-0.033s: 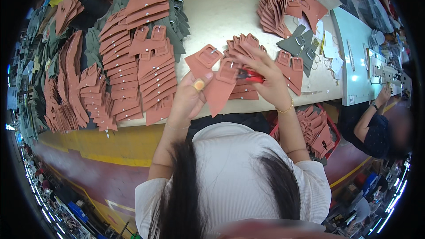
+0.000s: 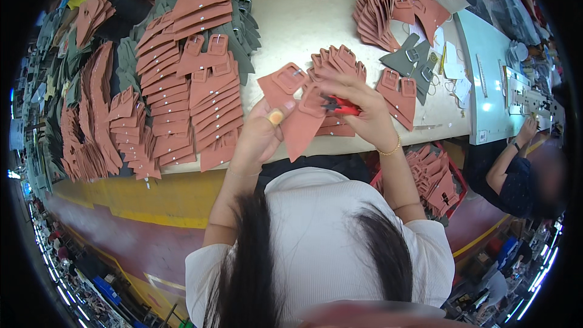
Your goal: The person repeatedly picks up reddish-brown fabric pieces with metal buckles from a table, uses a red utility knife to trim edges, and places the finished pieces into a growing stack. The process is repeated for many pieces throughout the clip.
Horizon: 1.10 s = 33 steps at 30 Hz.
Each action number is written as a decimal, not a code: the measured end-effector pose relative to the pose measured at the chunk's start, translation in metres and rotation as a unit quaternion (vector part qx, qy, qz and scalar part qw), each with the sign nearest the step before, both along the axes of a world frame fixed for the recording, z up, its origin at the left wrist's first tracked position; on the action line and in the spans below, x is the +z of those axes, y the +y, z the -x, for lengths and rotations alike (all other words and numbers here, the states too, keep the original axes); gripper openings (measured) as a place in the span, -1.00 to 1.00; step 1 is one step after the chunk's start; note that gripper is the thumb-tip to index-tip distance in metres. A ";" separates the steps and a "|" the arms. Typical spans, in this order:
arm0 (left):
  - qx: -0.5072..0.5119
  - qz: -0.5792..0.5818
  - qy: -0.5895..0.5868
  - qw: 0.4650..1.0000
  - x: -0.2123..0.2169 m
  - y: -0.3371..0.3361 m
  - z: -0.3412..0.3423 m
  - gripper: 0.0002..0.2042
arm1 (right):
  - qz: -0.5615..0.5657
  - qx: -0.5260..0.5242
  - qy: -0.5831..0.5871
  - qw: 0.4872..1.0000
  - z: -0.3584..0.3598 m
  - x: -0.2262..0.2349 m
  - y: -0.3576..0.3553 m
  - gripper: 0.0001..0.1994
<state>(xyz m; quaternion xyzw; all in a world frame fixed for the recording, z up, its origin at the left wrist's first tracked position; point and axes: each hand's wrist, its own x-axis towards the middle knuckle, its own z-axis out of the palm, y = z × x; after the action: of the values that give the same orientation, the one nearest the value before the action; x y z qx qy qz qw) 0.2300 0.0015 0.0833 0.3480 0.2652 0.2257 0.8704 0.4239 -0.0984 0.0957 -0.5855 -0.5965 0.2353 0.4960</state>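
Note:
My left hand point(image 2: 261, 135) grips a coral strap piece point(image 2: 299, 135) by its near left edge, the thumb on top and a yellowish wrap point(image 2: 276, 116) around one digit. The piece carries two square covered buckles, one point(image 2: 289, 78) at its upper end and another partly behind my right fingers. In my right hand point(image 2: 368, 114) is a pair of red-handled snips point(image 2: 344, 107), their dark tips beside the second buckle. My right fingers are blurred as they reach over that buckle. Just behind lies a fanned stack of coral buckle pieces point(image 2: 349, 61).
Rows of stacked coral pieces point(image 2: 212, 106) cover the table's left side, with dark green ones point(image 2: 243, 30) among them. Green buckle pieces point(image 2: 405, 54) lie to the right. A red crate point(image 2: 460, 197) of coral pieces stands below the edge. Another person's arm point(image 2: 507, 158) works at far right.
The coral strap piece has shifted very slightly to the right in my left hand. My right hand and the snips have moved a little left, closer over the second buckle.

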 end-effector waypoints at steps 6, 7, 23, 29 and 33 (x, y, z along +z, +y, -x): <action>0.201 -0.183 0.103 0.957 -0.010 0.006 -0.001 -0.20 | 0.101 -0.074 0.134 0.983 0.003 -0.002 0.004 -0.72; 0.154 -0.170 0.029 0.973 -0.009 0.008 0.001 -0.21 | 0.102 -0.074 0.161 0.979 0.005 -0.002 0.006 -0.73; -0.050 -0.020 0.109 0.993 0.041 0.021 0.010 -0.67 | 0.070 0.137 0.007 0.988 -0.034 0.037 0.019 -0.72; -0.061 -0.023 0.111 0.992 0.049 0.021 0.007 -0.67 | 0.044 0.192 0.015 0.980 -0.034 0.027 0.025 -0.72; -0.067 -0.014 0.113 0.991 0.045 0.021 0.007 -0.67 | 0.045 0.194 0.000 0.980 -0.037 0.027 0.024 -0.75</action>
<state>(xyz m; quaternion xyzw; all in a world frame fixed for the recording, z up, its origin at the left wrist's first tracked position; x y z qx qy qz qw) 0.2235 0.0230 0.1285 0.4004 0.3349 0.1300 0.8430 0.4607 -0.0748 0.1223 -0.4805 -0.6873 0.3535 0.4144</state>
